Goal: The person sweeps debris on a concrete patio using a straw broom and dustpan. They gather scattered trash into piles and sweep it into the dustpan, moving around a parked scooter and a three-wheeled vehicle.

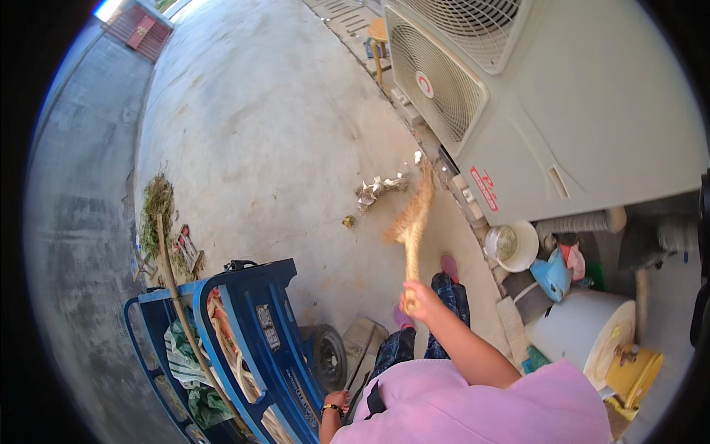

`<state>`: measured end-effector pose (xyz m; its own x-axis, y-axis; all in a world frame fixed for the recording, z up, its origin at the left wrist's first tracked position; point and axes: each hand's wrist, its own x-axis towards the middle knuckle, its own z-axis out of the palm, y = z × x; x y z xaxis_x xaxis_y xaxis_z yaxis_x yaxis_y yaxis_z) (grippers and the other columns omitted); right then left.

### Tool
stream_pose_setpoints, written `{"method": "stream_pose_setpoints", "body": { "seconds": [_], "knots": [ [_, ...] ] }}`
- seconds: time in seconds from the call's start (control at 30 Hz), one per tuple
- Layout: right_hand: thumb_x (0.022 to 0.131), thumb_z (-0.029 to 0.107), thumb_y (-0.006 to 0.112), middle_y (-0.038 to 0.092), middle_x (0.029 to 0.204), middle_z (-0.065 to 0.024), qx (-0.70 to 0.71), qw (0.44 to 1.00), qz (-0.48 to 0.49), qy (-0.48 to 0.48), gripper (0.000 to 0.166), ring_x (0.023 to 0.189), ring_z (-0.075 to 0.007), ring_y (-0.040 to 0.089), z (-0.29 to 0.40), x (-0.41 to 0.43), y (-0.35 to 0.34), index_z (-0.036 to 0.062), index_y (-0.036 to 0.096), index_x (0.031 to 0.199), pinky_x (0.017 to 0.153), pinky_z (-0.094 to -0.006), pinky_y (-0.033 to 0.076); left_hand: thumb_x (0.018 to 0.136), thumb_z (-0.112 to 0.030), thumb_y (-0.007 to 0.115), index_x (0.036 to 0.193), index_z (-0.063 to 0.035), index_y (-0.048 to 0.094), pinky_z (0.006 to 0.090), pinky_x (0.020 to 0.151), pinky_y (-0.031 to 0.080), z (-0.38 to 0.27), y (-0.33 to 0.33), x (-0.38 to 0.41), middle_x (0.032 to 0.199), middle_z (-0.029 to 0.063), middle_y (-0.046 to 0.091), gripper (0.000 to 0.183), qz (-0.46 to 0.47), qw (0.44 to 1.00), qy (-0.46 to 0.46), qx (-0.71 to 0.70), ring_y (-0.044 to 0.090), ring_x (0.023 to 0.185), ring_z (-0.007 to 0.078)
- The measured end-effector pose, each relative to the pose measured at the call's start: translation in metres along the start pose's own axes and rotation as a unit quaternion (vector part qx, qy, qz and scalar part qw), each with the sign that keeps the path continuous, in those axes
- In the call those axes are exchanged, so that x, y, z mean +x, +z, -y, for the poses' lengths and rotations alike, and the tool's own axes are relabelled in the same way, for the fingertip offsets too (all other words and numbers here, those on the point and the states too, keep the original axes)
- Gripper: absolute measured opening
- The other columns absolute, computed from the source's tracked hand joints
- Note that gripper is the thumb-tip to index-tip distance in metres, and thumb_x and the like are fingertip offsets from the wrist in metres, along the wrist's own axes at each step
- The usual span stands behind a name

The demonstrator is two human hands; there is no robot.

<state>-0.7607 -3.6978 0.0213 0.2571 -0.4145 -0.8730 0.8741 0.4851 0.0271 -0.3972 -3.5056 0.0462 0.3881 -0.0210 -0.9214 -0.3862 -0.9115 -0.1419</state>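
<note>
My right hand [424, 302] grips the short handle of a straw hand broom [412, 250]. Its fanned bristles are blurred and point away from me, low over the concrete floor. Just left of the bristle tips lies a small heap of litter [380, 190], with white scraps and dry plant bits. By my waist, my left hand [336, 399] is closed around the long thin handle of a dustpan [360, 336]. The pan rests on the floor between my feet and a wheel, partly hidden by its handle and my clothing.
A blue cargo tricycle [283, 327] carrying sacks and a wooden pole [173, 288] stands at my left. Cut weeds [157, 208] lie by the wall. Along my right are an air-conditioner unit [554, 122], a white bucket [513, 246] and a large cylinder [579, 327].
</note>
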Motion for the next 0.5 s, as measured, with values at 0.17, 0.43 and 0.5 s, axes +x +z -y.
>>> {"method": "stream_pose_setpoints", "body": {
  "seconds": [0.17, 0.43, 0.5],
  "knots": [
    [0.075, 0.014, 0.057, 0.048, 0.063, -0.0079, -0.029, 0.998, -0.054, 0.030, 0.019, 0.050, -0.0215, 0.051, 0.076, -0.020, -0.001, 0.0082, 0.041, 0.083, 0.045, -0.0349, 0.045, 0.076, -0.025, 0.049, 0.074, -0.0027, 0.058, 0.0313, 0.037, 0.040, -0.014, 0.032, -0.021, 0.053, 0.0106, 0.050, 0.024, -0.004, 1.000, -0.021, -0.020, 0.049, 0.039, 0.0194],
    [0.074, 0.017, 0.058, 0.050, 0.065, -0.0092, -0.151, 0.980, 0.000, 0.133, 0.021, 0.054, -0.0190, 0.052, 0.207, 0.027, -0.007, 0.0054, 0.043, 0.083, 0.044, -0.0302, 0.045, 0.076, -0.027, 0.051, 0.078, -0.0015, 0.061, 0.0309, 0.044, 0.047, -0.027, 0.122, -0.068, 0.058, 0.0113, 0.057, 0.028, -0.025, 0.994, -0.016, -0.109, 0.058, 0.048, 0.0205],
    [0.075, 0.017, 0.058, 0.050, 0.066, -0.0093, -0.149, 0.980, -0.022, 0.127, 0.021, 0.054, -0.0189, 0.052, 0.213, -0.018, -0.008, 0.0052, 0.044, 0.085, 0.045, -0.0312, 0.045, 0.076, -0.028, 0.051, 0.079, -0.0016, 0.061, 0.0307, 0.045, 0.048, -0.034, 0.145, -0.085, 0.058, 0.0111, 0.057, 0.028, -0.039, 0.988, -0.024, -0.149, 0.059, 0.048, 0.0204]
  ]
}}
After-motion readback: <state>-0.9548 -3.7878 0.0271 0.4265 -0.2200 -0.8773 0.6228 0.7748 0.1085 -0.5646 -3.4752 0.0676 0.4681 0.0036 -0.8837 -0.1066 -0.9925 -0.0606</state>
